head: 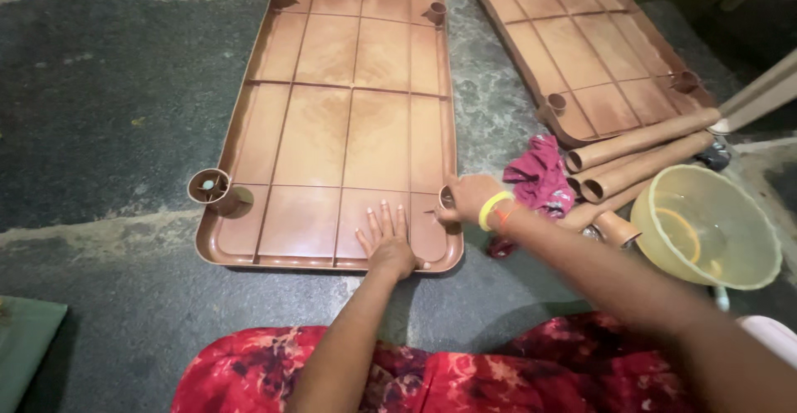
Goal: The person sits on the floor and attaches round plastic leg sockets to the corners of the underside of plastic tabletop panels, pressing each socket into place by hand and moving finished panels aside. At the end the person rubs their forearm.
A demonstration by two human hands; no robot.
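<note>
Two brown plastic panels are lying underside-up on the floor (pixel 100 97); I am working the nearer panel (pixel 349 131). My left hand (pixel 388 243) is pressing flat, fingers spread, steadying its near edge, while my right hand (pixel 469 199) is closing around the corner leg socket (pixel 447 197). Loose brown tubes (pixel 639 160) are waiting beside a yellowish bowl (pixel 706 226).

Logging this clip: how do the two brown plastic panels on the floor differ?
The near panel lies fully in view, lengthwise away from the person; the far panel is angled and cut off by the frame's top. The left hand presses flat on the near panel and the right hand is at its corner socket; the far panel is untouched, with brown tubes against its near end. Both are ribbed with round corner sockets.
</note>
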